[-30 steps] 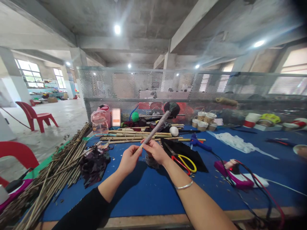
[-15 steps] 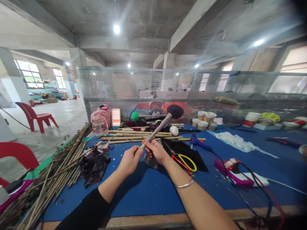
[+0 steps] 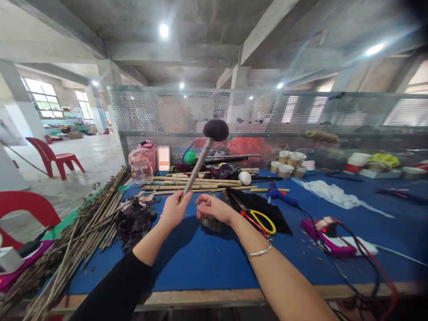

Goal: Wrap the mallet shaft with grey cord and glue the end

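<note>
A stick wrapped in grey (image 3: 198, 168) with a dark round head (image 3: 216, 129) stands tilted in front of me. My left hand (image 3: 174, 210) is closed around its lower end. Just to the right of the stick is my right hand (image 3: 216, 208), off the stick, its fingers loosely curled and apart; I see nothing held in it. A grey, stringy bundle (image 3: 211, 224) lies under that hand, partly hidden by it. Scissors with one red and one yellow handle (image 3: 262, 222) rest on black cloth (image 3: 279, 215) beside my right wrist.
Dry stalks (image 3: 87, 223) and dark, petal-like scraps (image 3: 135, 223) lie at left. Pale sticks (image 3: 200, 183), a white ball (image 3: 244, 178) and a blue glue gun (image 3: 281, 194) are farther back. A purple power strip (image 3: 329, 238) with cables sits right. Perforated metal screen (image 3: 187, 109) borders the back.
My right hand has let go of the stick. My left hand has shifted left with it, and the dark head has moved up and left, so the stick stands steeper.
</note>
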Available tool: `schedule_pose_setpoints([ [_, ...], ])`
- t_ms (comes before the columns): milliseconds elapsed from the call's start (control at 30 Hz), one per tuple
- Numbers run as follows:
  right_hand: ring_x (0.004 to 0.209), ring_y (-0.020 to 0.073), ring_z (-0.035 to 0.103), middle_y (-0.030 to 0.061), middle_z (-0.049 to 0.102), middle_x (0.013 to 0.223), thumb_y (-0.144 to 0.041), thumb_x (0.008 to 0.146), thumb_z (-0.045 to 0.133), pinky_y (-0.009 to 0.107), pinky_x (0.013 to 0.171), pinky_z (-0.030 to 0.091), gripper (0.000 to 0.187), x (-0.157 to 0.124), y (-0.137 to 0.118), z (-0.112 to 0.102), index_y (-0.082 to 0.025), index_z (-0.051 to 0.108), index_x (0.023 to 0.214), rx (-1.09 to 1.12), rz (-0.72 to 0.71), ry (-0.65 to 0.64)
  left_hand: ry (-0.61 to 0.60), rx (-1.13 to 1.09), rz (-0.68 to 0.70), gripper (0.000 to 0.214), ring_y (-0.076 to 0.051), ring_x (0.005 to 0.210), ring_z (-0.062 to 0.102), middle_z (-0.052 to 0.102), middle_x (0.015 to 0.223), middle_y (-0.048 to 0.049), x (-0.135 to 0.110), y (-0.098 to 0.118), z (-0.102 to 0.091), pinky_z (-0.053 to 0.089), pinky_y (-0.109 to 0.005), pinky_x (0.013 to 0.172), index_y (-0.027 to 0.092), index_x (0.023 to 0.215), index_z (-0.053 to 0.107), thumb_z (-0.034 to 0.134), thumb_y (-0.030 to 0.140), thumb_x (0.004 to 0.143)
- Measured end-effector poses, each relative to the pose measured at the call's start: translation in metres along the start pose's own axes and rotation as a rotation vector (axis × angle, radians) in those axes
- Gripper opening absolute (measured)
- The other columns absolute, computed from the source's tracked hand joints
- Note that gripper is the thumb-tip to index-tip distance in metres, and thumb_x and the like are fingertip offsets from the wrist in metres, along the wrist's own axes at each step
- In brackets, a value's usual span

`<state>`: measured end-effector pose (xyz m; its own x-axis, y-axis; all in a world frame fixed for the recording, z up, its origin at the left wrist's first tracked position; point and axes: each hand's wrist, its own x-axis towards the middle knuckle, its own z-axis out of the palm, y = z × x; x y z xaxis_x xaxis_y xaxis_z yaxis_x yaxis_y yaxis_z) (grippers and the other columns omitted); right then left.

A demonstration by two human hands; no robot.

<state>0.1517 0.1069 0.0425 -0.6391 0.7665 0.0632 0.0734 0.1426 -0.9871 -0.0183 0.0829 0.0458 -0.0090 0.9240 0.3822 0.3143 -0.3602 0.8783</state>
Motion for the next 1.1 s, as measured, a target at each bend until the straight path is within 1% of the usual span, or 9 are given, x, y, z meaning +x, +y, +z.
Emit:
schedule_pose_setpoints([
  [200, 0.059, 0.0091, 0.049, -0.0034, 0.056, 0.066, -0.003, 0.055, 0.058, 0.022, 0.058, 0.038, 0.024, -0.003, 0.011, -0.02, -0.016, 0.056, 0.075, -0.421, 0.109, -0.043, 0.252, 0.083, 0.051, 0.035, -0.009, 0.045, 0.034, 0.038, 0.047, 0.0059, 0.014, -0.002, -0.028, 0.025, -0.02, 0.044, 0.016, 0.07, 0.055, 0.048, 0.048, 0.081],
  [367, 0.064, 0.0138, 0.052, 0.0, 0.059, 0.068, 0.002, 0.053, 0.052, 0.024, 0.06, 0.038, 0.027, -0.002, 0.018, -0.036, -0.018, 0.06, 0.069, -0.784, 0.11, 0.157, 0.514, 0.277, 0.109, 0.034, -0.01, 0.049, 0.037, 0.041, 0.05, 0.0046, 0.017, 0.004, -0.052, 0.028, -0.022, 0.05, 0.017, 0.067, 0.054, 0.045, 0.045, 0.085],
  [467, 0.073, 0.0169, 0.054, 0.0035, 0.062, 0.078, 0.004, 0.056, 0.043, 0.027, 0.068, 0.04, 0.035, -0.001, 0.019, -0.049, -0.018, 0.061, 0.077, -0.872, 0.007, 0.509, 0.642, 0.36, 0.131, 0.034, -0.011, 0.051, 0.039, 0.044, 0.052, 0.0033, 0.016, 0.008, -0.064, 0.029, -0.024, 0.053, 0.017, 0.07, 0.057, 0.044, 0.044, 0.086],
  [633, 0.085, 0.0214, 0.053, 0.0088, 0.059, 0.087, -0.006, 0.065, 0.041, 0.034, 0.081, 0.04, 0.029, -0.008, 0.009, -0.079, -0.016, 0.057, 0.087, -0.774, -0.283, 1.271, 0.665, 0.388, 0.142, 0.035, -0.013, 0.057, 0.044, 0.051, 0.06, -0.0006, 0.016, 0.009, -0.071, 0.03, -0.026, 0.057, 0.015, 0.075, 0.059, 0.042, 0.044, 0.088],
  [733, 0.084, 0.0222, 0.052, 0.0094, 0.058, 0.088, -0.016, 0.069, 0.044, 0.037, 0.083, 0.04, 0.02, -0.013, 0.005, -0.088, -0.016, 0.055, 0.086, -0.634, -0.364, 1.485, 0.641, 0.406, 0.139, 0.034, -0.012, 0.055, 0.042, 0.049, 0.056, 0.0009, 0.017, 0.009, -0.067, 0.029, -0.025, 0.055, 0.016, 0.071, 0.057, 0.043, 0.043, 0.088],
  [800, 0.084, 0.0223, 0.053, 0.0095, 0.058, 0.088, -0.021, 0.071, 0.044, 0.038, 0.084, 0.041, 0.018, -0.013, 0.004, -0.087, -0.016, 0.054, 0.086, -0.569, -0.379, 1.488, 0.612, 0.411, 0.139, 0.033, -0.011, 0.053, 0.04, 0.045, 0.053, 0.0028, 0.017, 0.009, -0.062, 0.028, -0.024, 0.054, 0.017, 0.067, 0.055, 0.044, 0.042, 0.087],
  [867, 0.085, 0.0224, 0.054, 0.0094, 0.059, 0.088, -0.024, 0.073, 0.044, 0.039, 0.085, 0.041, 0.019, -0.011, 0.004, -0.081, -0.016, 0.055, 0.087, -0.545, -0.368, 1.382, 0.569, 0.418, 0.136, 0.033, -0.01, 0.051, 0.039, 0.044, 0.051, 0.0039, 0.016, 0.01, -0.057, 0.028, -0.023, 0.052, 0.017, 0.066, 0.054, 0.045, 0.042, 0.086],
  [1000, 0.102, 0.0261, 0.052, 0.0122, 0.059, 0.108, -0.019, 0.059, 0.055, 0.044, 0.094, 0.036, 0.048, -0.006, 0.005, -0.062, -0.016, 0.054, 0.107, -0.572, -0.223, 0.86, 0.437, 0.447, 0.129, 0.03, -0.011, 0.052, 0.043, 0.048, 0.052, 0.0036, 0.013, 0.011, -0.045, 0.029, -0.022, 0.052, 0.017, 0.073, 0.057, 0.045, 0.041, 0.086],
  [1100, 0.128, 0.0272, 0.034, 0.0109, 0.044, 0.134, -0.011, 0.05, 0.055, 0.045, 0.106, 0.022, 0.078, -0.002, 0.005, -0.042, -0.021, 0.043, 0.126, -0.484, -0.258, 0.59, 0.312, 0.466, 0.138, 0.03, -0.012, 0.052, 0.043, 0.049, 0.053, 0.0032, 0.008, 0.012, -0.032, 0.028, -0.022, 0.052, 0.017, 0.075, 0.059, 0.043, 0.04, 0.086],
])
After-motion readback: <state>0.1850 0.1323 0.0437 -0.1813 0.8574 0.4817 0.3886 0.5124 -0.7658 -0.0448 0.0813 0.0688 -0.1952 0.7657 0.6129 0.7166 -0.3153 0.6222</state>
